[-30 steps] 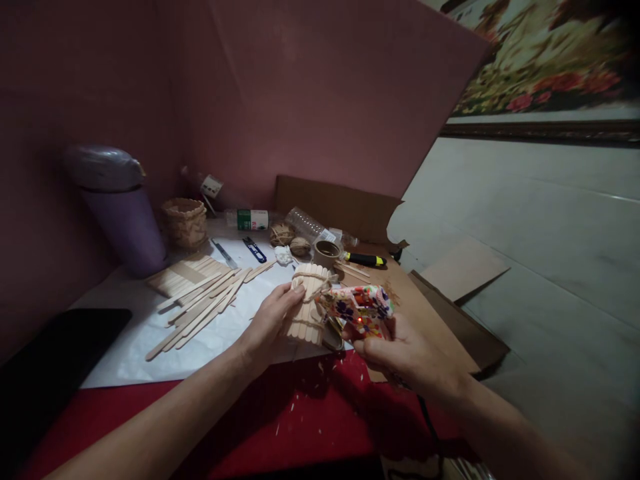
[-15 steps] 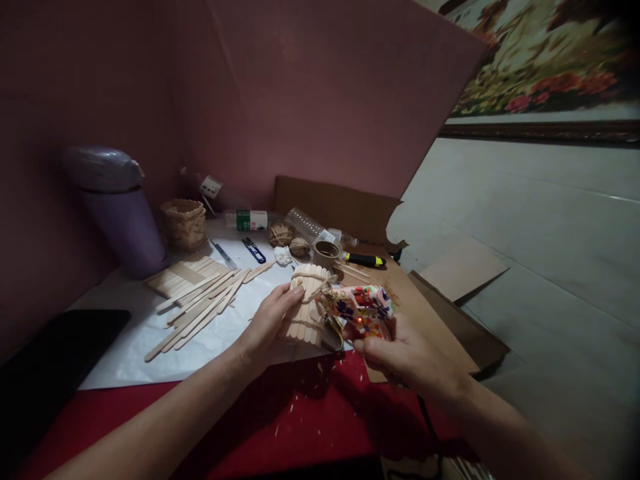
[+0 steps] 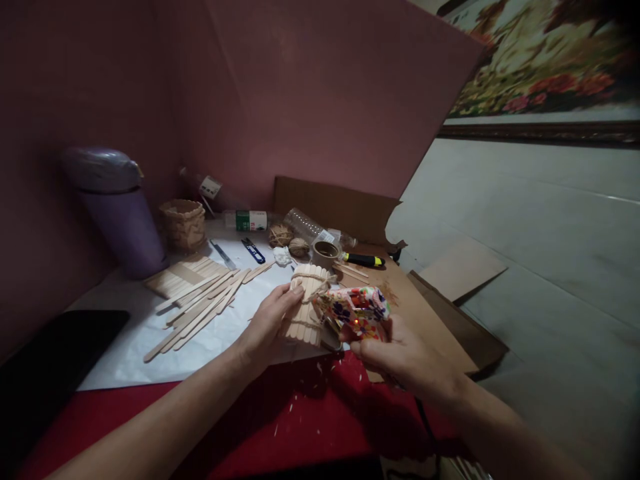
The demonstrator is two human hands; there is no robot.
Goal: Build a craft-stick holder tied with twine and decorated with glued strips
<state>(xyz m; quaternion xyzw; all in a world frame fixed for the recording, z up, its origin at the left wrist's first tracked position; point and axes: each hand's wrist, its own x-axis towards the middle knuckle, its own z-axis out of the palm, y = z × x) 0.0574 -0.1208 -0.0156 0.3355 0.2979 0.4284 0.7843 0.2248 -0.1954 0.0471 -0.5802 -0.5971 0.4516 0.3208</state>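
Note:
My left hand is closed on a small holder of upright popsicle sticks, bound with twine around its upper and lower parts. In my right hand is a hot glue gun with a flowered cover and a lit red light. The glue gun's nozzle end points left, close against the front of the stick holder; whether it touches cannot be made out. Partly hidden behind the gun, scissors lie beside the holder. Just beyond stands a roll of brown tape.
Loose popsicle sticks lie on white paper at left. Behind are thread snips, twine balls, plastic bottles, a woven-looking basket and a purple tumbler. A black-and-yellow cutter lies on cardboard.
My right hand has brought the glue gun slightly left, its nozzle now further over the stick holder's face. My left hand and the holder have stayed nearly still.

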